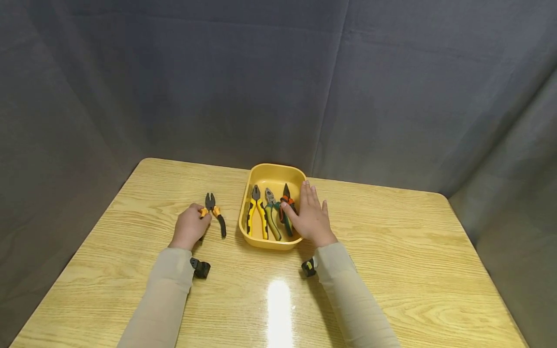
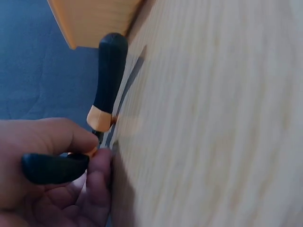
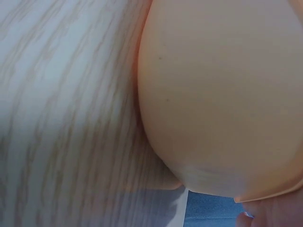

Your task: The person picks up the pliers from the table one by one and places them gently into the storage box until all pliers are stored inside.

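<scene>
Head view: on the wooden table (image 1: 391, 251) the left hand (image 1: 189, 227) curls round one handle of the black-and-orange pliers (image 1: 214, 212), which lie on the tabletop just left of the yellow tray (image 1: 270, 175); their second handle splays out free toward the near side. The left wrist view confirms it: thumb and fingers (image 2: 97, 175) pinch one black handle while the other handle (image 2: 109, 80) rests against the wood, with the tray's corner beyond it. The right hand (image 1: 311, 215) lies flat with straight fingers over the tray's right rim, its thumb touching the orange-handled pliers (image 1: 286, 205) inside. Also in the tray, side by side, are yellow-handled pliers (image 1: 256, 215) on the left and green-handled pliers (image 1: 272, 217) in the middle. The right wrist view shows only the tray's outer wall (image 3: 222, 94) close up. The hands are well apart, either side of the tray.
</scene>
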Motion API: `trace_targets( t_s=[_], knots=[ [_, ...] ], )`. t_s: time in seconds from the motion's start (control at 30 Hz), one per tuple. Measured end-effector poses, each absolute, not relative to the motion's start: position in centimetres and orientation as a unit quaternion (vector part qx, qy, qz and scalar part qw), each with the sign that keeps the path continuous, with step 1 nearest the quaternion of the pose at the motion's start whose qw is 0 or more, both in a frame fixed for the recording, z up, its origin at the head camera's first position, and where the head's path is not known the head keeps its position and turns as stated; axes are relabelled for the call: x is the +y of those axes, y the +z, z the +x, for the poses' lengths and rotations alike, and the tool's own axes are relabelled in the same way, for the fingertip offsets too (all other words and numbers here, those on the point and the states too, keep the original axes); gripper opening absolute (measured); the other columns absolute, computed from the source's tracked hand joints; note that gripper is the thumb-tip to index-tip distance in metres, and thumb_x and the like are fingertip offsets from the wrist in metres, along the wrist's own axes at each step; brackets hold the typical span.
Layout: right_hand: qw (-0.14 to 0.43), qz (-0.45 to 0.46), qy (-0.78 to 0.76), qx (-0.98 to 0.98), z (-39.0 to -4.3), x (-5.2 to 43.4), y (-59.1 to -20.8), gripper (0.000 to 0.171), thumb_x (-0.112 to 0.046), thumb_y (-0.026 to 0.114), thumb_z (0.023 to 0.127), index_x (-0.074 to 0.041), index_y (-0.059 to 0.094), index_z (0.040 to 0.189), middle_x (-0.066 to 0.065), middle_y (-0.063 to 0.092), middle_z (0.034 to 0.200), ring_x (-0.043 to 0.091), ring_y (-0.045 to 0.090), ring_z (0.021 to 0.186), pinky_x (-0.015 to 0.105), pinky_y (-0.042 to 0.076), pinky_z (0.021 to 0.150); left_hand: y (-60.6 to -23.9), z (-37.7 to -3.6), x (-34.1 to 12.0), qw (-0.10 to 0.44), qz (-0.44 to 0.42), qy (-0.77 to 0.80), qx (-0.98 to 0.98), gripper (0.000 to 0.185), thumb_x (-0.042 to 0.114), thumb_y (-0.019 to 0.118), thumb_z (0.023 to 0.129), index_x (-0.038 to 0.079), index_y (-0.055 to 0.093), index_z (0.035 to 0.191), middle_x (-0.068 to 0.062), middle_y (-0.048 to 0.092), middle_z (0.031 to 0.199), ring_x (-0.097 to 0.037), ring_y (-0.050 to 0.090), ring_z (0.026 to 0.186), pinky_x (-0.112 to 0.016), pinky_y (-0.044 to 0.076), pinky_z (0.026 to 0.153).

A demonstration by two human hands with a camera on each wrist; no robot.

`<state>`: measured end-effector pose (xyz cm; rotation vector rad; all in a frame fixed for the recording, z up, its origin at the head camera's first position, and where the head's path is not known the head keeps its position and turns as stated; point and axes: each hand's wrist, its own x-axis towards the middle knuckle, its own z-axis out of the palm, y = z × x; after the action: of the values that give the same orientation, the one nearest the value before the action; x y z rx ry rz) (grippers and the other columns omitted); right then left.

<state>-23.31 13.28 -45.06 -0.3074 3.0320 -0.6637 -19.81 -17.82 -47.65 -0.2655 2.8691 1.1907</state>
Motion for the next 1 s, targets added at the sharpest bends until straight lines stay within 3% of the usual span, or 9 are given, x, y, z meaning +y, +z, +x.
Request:
trace_targets(
  t_s=[0.2,0.3,0.57,0.77,1.0],
  knots=[
    [0.017,-0.096,-0.213,0.972,-23.4,13.3,-45.2,0.092,-0.064,0.037,0.103,-0.006,-0.002,0.163,0.009,0.0,0.17,0.028,-0.001,0.156,0.063,0.006,0.121,-47.3,-19.8,-18.0,0.047,-0.1,0.473,0.874,0.047,0.015,0.055,0.104,-0.015,0.048,0.139,-0.018,0.071,0.09,-0.014,0.068,0.066,-0.026,0.053,0.065],
    [0.016,-0.096,-0.217,0.971,-23.4,13.3,-45.2,0.092,-0.064,0.038,0.103,-0.007,-0.001,0.163,0.009,0.0,0.17,0.028,-0.001,0.156,0.063,0.006,0.121,-47.2,-19.8,-18.1,0.062,-0.106,0.534,0.836,0.043,0.016,0.055,0.105,-0.016,0.053,0.133,-0.01,0.07,0.085,-0.007,0.068,0.063,-0.021,0.054,0.064],
    [0.015,-0.096,-0.213,0.972,-23.5,13.4,-45.3,0.092,-0.066,0.035,0.103,-0.007,-0.002,0.163,0.01,0.001,0.17,0.03,0.001,0.157,0.064,0.007,0.12,-46.9,-19.1,-18.6,0.087,-0.13,0.655,0.74,0.042,0.021,0.058,0.105,-0.02,0.063,0.115,-0.002,0.073,0.069,-0.007,0.072,0.064,-0.019,0.058,0.066],
    [0.017,-0.095,-0.218,0.971,-23.5,13.3,-45.3,0.092,-0.065,0.037,0.103,-0.007,-0.001,0.163,0.009,0.0,0.17,0.029,0.002,0.157,0.064,0.007,0.121,-47.2,-18.5,-19.0,0.132,-0.145,0.693,0.694,0.046,0.028,0.055,0.107,-0.016,0.065,0.117,-0.002,0.075,0.075,-0.008,0.073,0.068,-0.021,0.059,0.069],
    [0.015,-0.097,-0.224,0.97,-23.5,13.3,-45.3,0.092,-0.063,0.038,0.103,-0.006,-0.001,0.163,0.011,0.0,0.17,0.03,0.001,0.156,0.064,0.007,0.12,-47.6,-18.5,-19.2,0.14,-0.141,0.712,0.673,0.051,0.029,0.055,0.107,-0.018,0.058,0.127,-0.004,0.076,0.081,-0.009,0.075,0.074,-0.022,0.059,0.071]
  ],
)
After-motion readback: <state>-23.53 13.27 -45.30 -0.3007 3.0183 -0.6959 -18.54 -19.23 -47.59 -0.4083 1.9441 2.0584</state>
